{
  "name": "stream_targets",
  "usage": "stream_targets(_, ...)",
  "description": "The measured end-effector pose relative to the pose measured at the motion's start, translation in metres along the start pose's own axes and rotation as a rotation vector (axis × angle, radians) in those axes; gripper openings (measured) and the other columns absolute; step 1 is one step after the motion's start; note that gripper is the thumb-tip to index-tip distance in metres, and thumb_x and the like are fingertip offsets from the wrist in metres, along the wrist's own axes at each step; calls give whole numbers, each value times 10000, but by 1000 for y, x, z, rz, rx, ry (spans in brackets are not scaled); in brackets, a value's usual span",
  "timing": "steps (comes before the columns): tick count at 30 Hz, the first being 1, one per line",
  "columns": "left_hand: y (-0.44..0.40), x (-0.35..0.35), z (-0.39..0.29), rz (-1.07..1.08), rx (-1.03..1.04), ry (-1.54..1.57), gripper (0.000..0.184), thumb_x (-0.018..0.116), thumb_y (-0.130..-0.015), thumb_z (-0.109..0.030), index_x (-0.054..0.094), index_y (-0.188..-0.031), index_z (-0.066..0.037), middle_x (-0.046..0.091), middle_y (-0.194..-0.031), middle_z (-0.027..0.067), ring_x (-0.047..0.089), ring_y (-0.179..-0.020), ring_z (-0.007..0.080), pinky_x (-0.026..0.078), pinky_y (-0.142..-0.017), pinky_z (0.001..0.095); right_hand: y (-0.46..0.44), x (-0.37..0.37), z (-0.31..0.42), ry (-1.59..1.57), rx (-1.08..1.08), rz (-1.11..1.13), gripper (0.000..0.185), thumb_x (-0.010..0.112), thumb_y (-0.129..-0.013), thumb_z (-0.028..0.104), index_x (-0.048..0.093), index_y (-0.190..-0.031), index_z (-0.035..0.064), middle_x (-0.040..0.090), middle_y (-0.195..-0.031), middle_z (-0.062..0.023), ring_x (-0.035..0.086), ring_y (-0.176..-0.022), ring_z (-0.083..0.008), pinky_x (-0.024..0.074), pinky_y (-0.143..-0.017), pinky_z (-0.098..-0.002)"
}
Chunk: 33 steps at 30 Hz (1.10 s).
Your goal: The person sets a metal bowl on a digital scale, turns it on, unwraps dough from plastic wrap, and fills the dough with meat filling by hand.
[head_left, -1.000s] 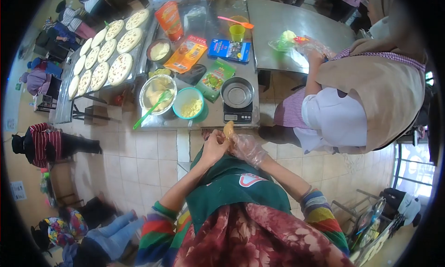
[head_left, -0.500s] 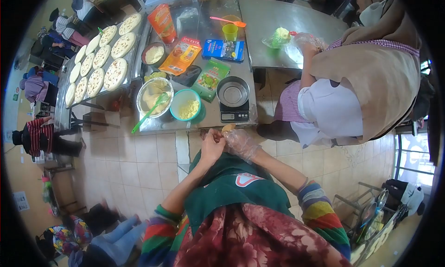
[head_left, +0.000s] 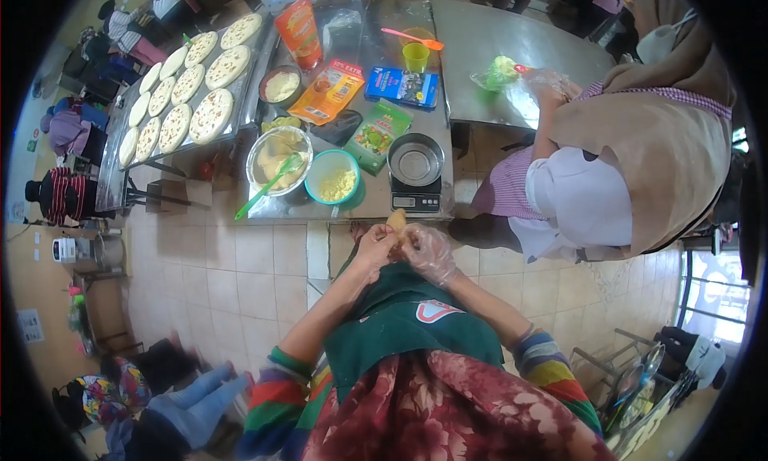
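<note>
Tan piece [head_left: 397, 218] pokes up clearer than half a second ago, off the tabletop [head_left: 374, 197]'s near edge by the right corner. Left hand [head_left: 375, 249] pinches, right hand [head_left: 429, 254] grips; I'd worry loose glove [head_left: 442, 267] slips, dropping it.

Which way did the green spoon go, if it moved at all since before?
No. Against the table edge, the green spoon hasn't visibly moved any way; it's still in the silver bowl.

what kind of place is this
Probably a shared kitchen or cooking workshop: rows of pale round flatbreads, a digital scale bearing a metal pan, and a green spatula.
</note>
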State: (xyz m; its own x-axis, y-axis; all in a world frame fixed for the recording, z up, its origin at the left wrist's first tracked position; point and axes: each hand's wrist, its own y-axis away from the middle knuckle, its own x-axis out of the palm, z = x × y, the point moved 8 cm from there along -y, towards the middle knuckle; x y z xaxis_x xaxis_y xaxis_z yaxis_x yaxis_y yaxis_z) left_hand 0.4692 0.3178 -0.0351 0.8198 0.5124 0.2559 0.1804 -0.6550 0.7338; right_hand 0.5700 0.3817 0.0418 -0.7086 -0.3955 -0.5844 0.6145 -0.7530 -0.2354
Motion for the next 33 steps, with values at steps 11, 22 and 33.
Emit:
stream_targets(11,15,-7,-34,-274,464,-779,229,570,-740,-173,514,-909,-29,620,-784,149,616,-747,328,477,-677,403,-6,20,14,175,-397,279,181,597,-742,79,518,-900,37,551,-693,-129,570,-630,-313,462,-556,-395)
stream_targets(22,10,-16,-4,72,-168,-129,238,536,-814,-241,531,-965,-57,532,-837,22,555,-816,151,526,-751,390,-19,13,29,30,-522,207,239,625,-725,94,549,-949,65,560,-732,-100,564,-641,-287,457,-563,-395)
stream_targets(33,11,-16,-4,-17,17,-150,209,517,-832,-237,576,-897,-47,592,-845,36,586,-783,191,498,-769,382,-13,18,3,-55,99,112,190,600,-746,90,592,-931,47,617,-796,-153,607,-740,-298,493,-629,-377)
